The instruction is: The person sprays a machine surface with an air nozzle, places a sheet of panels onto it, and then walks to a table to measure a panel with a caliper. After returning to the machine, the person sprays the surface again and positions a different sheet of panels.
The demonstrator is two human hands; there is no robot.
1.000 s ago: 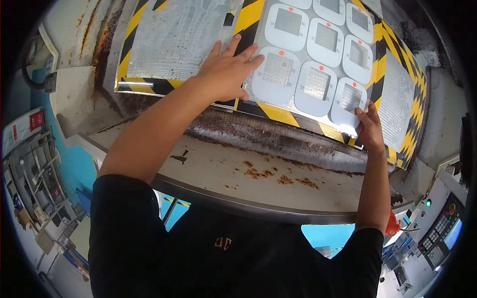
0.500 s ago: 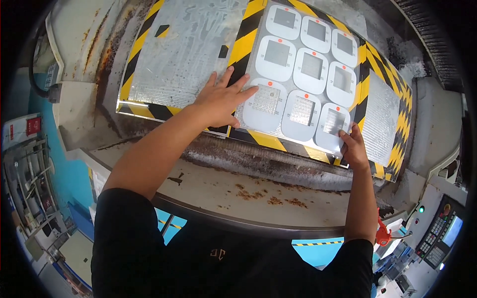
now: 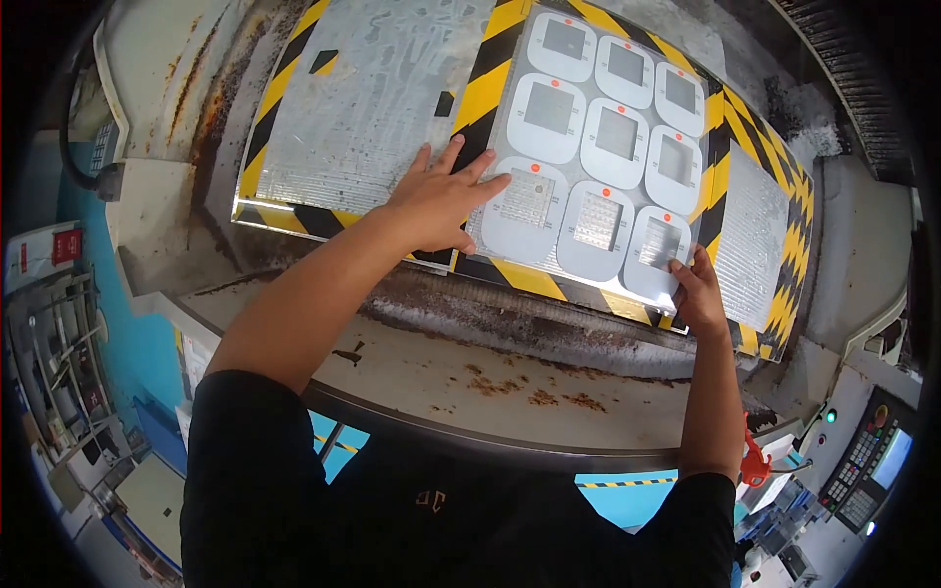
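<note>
A thin grey sheet (image 3: 600,147) with several rounded square frames, each marked by a small red dot, lies on a metal machine bed (image 3: 372,108) edged with yellow and black stripes. My left hand (image 3: 436,201) rests flat with spread fingers on the sheet's near left corner and the striped band beside it. My right hand (image 3: 698,292) pinches the sheet's near right corner at the bed's front edge. Both forearms reach up from the lower edge over a rusty ledge (image 3: 510,377).
A control panel with buttons and a small screen (image 3: 872,461) stands at the lower right, next to an orange handle (image 3: 753,461). Shelving with parts (image 3: 59,343) sits at the left. Blue floor (image 3: 627,495) shows below the ledge.
The sheet and both hands sit lower and further left in the picture than a second ago. My hands keep the same places on the sheet's near corners.
</note>
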